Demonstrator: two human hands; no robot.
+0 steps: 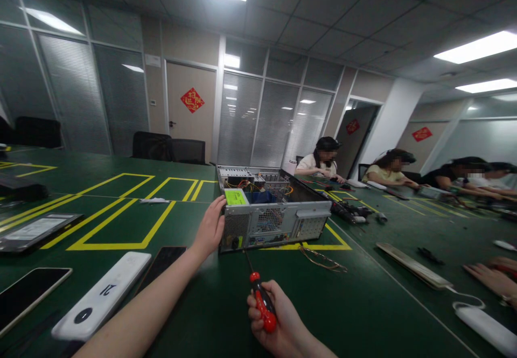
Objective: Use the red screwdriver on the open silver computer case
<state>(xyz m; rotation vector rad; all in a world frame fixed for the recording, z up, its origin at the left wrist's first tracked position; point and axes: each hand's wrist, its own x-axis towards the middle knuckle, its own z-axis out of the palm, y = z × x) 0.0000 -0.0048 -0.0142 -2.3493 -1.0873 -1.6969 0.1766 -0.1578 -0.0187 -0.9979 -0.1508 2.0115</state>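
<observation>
**Screwdriver tip lost against the back of the case**

Shadow under the computer case (274,220) swallows the tip of my screwdriver (262,299), so I cannot tell whether it sits on a screw or only near the lower left corner of the rear panel. My right hand (278,320) is cut off at the wrist by the bottom edge, and its fingers cover most of the handle. Wires inside the case are a blur of orange and yellow, and the ports on the back are too small to read.

The screwdriver's long axis runs away from me, handle near my body and thin dark shaft aimed at the case, leaning slightly left. The case lies on its side with the open face up and the rear panel towards me, within yellow tape lines (121,223) on the table (363,304).

My right hand is closed round the glossy red handle with its black inlay. My left hand (210,229) is open, fingers laid flat against the case's left rear corner, beside a green label (235,197). The case is grey sheet metal with perforated grilles. The tabletop is matt dark green. A rounded white device (103,296) and a glassy black phone (28,293) lie to my left, thin wire spectacles (323,260) to the right of the shaft, and a co-worker's hand (490,277) rests at the far right.
</observation>
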